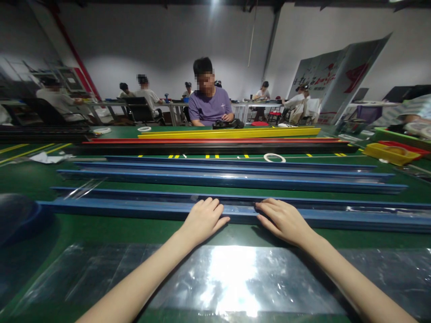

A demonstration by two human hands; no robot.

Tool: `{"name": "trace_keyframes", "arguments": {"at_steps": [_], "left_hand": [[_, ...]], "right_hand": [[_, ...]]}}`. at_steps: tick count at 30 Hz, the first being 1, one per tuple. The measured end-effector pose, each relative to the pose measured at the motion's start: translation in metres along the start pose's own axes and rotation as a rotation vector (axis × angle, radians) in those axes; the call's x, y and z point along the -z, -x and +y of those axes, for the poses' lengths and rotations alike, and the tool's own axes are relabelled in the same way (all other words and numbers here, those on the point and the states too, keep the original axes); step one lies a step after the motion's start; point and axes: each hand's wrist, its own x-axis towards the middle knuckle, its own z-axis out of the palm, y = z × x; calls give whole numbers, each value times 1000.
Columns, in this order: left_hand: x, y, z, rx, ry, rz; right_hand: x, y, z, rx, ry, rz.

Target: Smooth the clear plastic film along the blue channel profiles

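Observation:
A long blue channel rail [128, 209] lies across the green table just in front of me. Over its near wall my left hand [203, 220] is closed, fingertips on the inner side and thumb stretched to the right. A short way to the right, my right hand [285, 220] grips the same rail, fingers over the top and thumb at the near face. Clear film strips [82, 189] cross the rail's left part. Nearer to me, under my forearms, a long sheet of clear plastic film [168, 282] lies flat and shines with reflected light.
Beyond are more blue rails [235, 179], black rails with a red one [215, 144], and yellow rails [229, 133]. A white tape roll [274, 158] lies behind the blue rails. Yellow bin [390, 154] at right; dark blue round object [20, 220] at left. A person [210, 105] sits opposite.

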Motion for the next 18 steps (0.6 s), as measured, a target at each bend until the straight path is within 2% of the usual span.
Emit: {"name": "trace_keyframes", "arguments": {"at_steps": [5,12,18], "left_hand": [[3,-2,-3,9,54,-39],[29,-2,-25,14,236,-160],[38,-2,-33,34,278,-179]], "right_hand": [[-2,1,1,-1,-1,10],[-3,0,1,-16,-45,11],[0,-2,2,-68,-32,41]]}}
